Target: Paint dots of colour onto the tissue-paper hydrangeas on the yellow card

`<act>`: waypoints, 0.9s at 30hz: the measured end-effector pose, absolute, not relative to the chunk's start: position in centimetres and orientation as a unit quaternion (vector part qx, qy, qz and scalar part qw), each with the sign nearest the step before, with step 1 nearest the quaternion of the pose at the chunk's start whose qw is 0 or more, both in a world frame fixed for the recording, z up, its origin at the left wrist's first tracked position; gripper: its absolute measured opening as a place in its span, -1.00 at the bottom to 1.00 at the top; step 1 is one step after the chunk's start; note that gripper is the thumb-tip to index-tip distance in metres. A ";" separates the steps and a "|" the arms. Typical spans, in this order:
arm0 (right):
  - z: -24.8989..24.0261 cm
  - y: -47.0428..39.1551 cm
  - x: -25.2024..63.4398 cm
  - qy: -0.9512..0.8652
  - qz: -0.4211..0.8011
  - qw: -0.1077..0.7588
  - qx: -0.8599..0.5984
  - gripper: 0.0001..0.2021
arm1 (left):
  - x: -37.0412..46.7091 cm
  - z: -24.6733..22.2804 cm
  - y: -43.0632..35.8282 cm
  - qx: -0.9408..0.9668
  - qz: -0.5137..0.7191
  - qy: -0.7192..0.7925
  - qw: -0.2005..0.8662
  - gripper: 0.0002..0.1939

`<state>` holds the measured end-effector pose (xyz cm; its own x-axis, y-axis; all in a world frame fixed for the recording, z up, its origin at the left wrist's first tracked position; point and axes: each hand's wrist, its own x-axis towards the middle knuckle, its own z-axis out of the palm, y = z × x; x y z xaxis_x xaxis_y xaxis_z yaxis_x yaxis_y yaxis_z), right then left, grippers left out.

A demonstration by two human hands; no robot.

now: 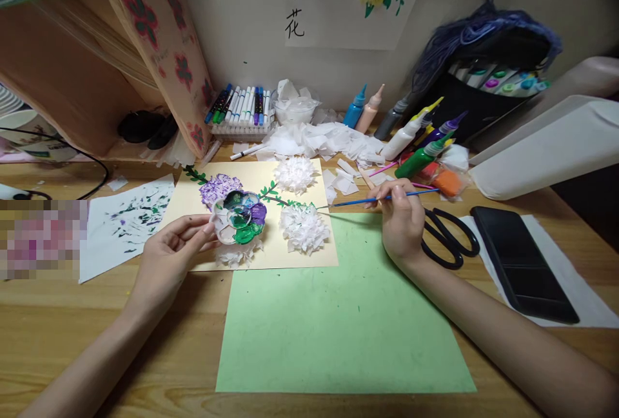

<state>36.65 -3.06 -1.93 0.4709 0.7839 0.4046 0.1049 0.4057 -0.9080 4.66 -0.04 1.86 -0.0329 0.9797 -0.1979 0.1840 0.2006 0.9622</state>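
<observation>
My left hand (176,247) grips the edge of a flower-shaped paint palette (249,232) and holds it over a cream sheet (271,260). Green, purple and dark paint fill some of its wells. Pinched in my right hand (403,218) is a blue paintbrush (355,201), its tip by painted green leaves (300,205) above a white tissue-paper flower (305,229). Another white tissue flower (294,175) sits higher on the sheet, and a purple-tinted flower (222,189) is left of it. The palette partly hides a further white flower (240,252).
A green sheet (338,334) lies in front. Black scissors (447,237) and a black phone (525,260) are at right. Behind stand paint bottles (420,159), tissue scraps (319,140) and markers (244,105). A paint-smeared paper (130,224) lies at left.
</observation>
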 end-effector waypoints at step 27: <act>-0.9 -6.9 32.9 -0.771 0.250 0.462 -0.361 -0.75 | 5.2 2.1 -0.4 0.488 0.414 0.553 0.533 -0.66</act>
<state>32.89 -6.87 -0.92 -0.3125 0.7870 0.5319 0.3260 0.6148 -0.7182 5.19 -0.42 2.06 0.0447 0.9817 -0.1851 0.0995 0.1800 0.9786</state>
